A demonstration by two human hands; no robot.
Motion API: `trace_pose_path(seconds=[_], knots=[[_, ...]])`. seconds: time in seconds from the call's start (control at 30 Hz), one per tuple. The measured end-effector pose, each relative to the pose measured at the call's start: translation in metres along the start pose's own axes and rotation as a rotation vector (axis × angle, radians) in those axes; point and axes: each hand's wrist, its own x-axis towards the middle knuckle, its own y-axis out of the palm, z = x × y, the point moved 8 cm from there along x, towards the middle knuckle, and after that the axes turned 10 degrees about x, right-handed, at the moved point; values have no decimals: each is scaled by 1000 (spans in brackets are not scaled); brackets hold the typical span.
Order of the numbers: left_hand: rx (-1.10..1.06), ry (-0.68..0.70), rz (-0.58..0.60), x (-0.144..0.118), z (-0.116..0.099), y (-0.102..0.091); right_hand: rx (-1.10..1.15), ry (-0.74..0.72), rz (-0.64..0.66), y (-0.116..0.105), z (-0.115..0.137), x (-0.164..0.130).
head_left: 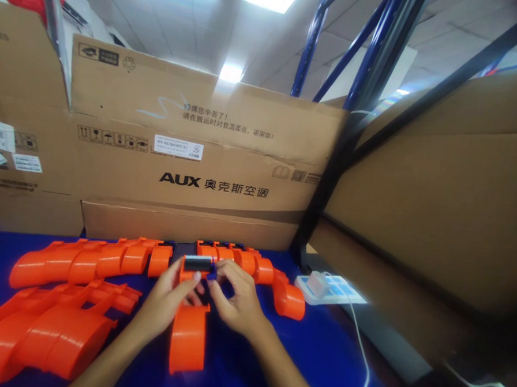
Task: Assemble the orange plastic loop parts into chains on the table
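apparently, orange dispenser [197, 264] in left hand [169, 295]

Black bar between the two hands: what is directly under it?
An orange part shows just below the black bar, held in the left hand. The fingers cover some of it, so its full shape cannot be seen.

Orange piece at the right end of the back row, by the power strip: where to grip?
I'd try the orange piece by its broad curved end, from the near side: that wall is uncovered, while the next piece crowds its far end and the power strip sits to its right.
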Motion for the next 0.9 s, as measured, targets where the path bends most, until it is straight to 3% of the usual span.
trace_pose_path(seconds=[0.27,0.43,0.53,0.63,0.73,0.9], knots=[[-75,9,6,1,0,1,110,44,44,-2,2,2],[-198,-40,47,2,2,3,453,218,-94,-11,-18,1],[-273,-106,142,-1,5,9,741,371,16,7,-22,-1],[-290,-156,250,-7,6,17,948,430,126,22,-17,-2],[-313,-153,307,-13,1,23,983,444,87,24,-20,-2],[-310,-73,301,-13,-11,25,878,465,-81,18,-38,-6]])
